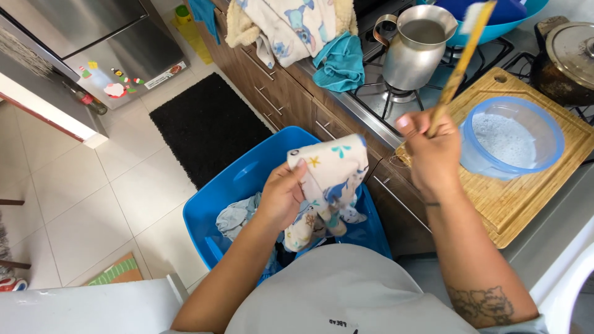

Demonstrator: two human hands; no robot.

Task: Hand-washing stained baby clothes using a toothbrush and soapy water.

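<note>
While the left hand (281, 198) grips a bunched patterned cloth (328, 179) above the blue tub (241, 179), the right hand (433, 151) pinches a wooden-handled brush (461, 65) upright (bristles raised) beside the soapy-water bowl (510, 139) on the surface's cutting board (526, 204): scrubbing seems imminent, requiring brush brought to cloth.

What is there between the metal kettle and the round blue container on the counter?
In the head view, the wooden brush handle held in the right hand crosses between the kettle and the blue container.
</note>
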